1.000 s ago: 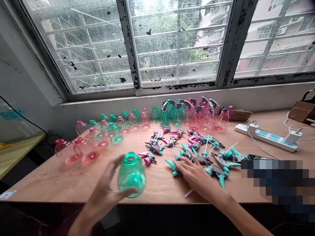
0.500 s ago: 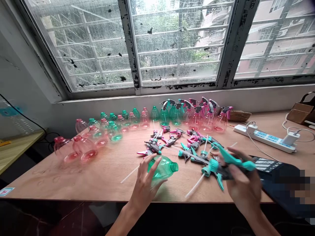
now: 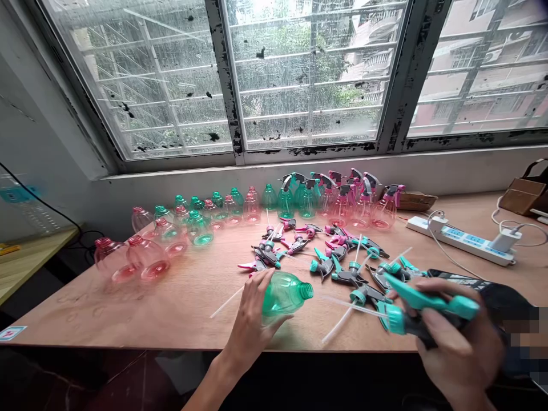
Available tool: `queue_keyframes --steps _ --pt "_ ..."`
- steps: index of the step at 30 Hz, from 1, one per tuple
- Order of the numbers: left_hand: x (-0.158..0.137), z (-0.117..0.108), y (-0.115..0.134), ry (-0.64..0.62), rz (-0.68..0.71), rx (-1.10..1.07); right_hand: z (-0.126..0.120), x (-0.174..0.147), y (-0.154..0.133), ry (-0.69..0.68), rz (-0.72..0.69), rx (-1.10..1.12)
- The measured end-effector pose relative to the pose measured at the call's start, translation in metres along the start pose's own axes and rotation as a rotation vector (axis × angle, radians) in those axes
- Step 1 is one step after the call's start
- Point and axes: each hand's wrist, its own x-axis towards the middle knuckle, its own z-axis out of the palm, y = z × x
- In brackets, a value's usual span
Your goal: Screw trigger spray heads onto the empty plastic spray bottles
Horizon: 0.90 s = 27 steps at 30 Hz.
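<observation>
The left hand (image 3: 252, 317) grips a green bottle (image 3: 286, 292), hiding its base; the blurred right hand (image 3: 466, 351) clutches a teal sprayer (image 3: 396, 319). Tabletop (image 3: 128, 317) stretches leftward along its front edge.

Two hands (image 3: 253, 319) hold one bottle (image 3: 283, 294), one sprayer (image 3: 414, 327).

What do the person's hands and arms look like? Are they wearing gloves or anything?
No gloves! The left hand is bare, and no sleeve, watch or bracelet shows on the left forearm. The right hand is bare too, but blurry, so I can't tell about a small ring.
</observation>
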Motion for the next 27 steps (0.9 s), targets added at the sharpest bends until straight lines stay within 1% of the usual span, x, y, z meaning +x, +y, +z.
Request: queue_keyframes --steps 2,4,6,8,10,12,14,17,19,21,23,25,27 --pt "-0.001 0.000 0.002 -0.023 0.033 -0.017 0.023 0.000 -0.011 -0.028 0.052 0.165" --pt "-0.003 0.002 0.005 -0.054 0.045 -0.058 0.044 -0.002 -0.017 -0.092 0.077 0.251" --pt "-0.006 0.003 0.008 -0.077 -0.013 -0.147 0.061 -0.006 -0.016 -0.168 0.080 0.239" --pt "-0.009 0.003 0.010 -0.102 -0.104 -0.247 0.070 -0.012 -0.014 -0.221 0.095 0.190" --pt "-0.011 0.000 0.010 -0.164 -0.174 -0.341 0.074 -0.016 -0.012 -0.233 0.128 0.162" --pt "-0.012 -0.005 0.007 -0.235 -0.233 -0.471 0.075 -0.016 -0.012 -0.228 0.185 0.186" --pt "-0.011 -0.008 0.003 -0.277 -0.317 -0.629 0.076 -0.011 -0.011 -0.241 0.298 0.270" --pt "-0.008 -0.008 0.001 -0.269 -0.475 -0.773 0.078 -0.002 -0.003 -0.282 0.500 0.483" --pt "-0.005 -0.007 0.003 -0.290 -0.513 -0.802 0.079 0.000 0.007 -0.324 0.601 0.616" --pt "-0.003 -0.007 0.006 -0.320 -0.492 -0.795 0.080 0.000 0.018 -0.380 0.662 0.693" --pt "-0.002 -0.007 0.009 -0.297 -0.469 -0.741 0.079 -0.001 0.025 -0.447 0.666 0.686" --pt "-0.003 -0.008 0.011 -0.251 -0.464 -0.683 0.078 -0.002 0.028 -0.530 0.611 0.606" --pt "-0.005 -0.008 0.011 -0.233 -0.459 -0.670 0.075 -0.002 0.028 -0.610 0.547 0.491"
